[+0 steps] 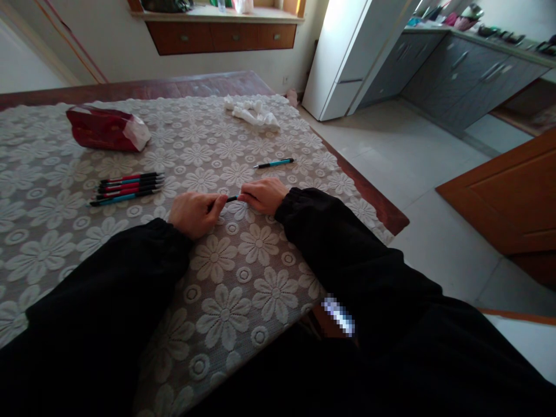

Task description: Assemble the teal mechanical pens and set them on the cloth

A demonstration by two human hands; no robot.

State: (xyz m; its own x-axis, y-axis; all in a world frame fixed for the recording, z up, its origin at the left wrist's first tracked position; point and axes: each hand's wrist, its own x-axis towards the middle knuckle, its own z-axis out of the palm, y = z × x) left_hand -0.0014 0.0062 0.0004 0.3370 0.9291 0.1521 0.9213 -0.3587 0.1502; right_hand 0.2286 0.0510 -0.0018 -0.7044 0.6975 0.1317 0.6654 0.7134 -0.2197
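1. Hands first: your left hand point(194, 213) and right hand point(264, 194) are both closed on one dark pen point(231, 198), held between them just above the lace tablecloth point(226, 301); only a short middle stretch shows
2. Risk, as I judge it: if you pull the ends apart, a small part could spring out and vanish in the lace pattern or roll off the near table edge
3. Count: four pens point(128, 188) lie in a row to your left, one teal pen point(273, 163) lies alone ahead, plus the one you hold
4. One red packet point(106, 128) and one crumpled tissue point(254, 113) sit farther back
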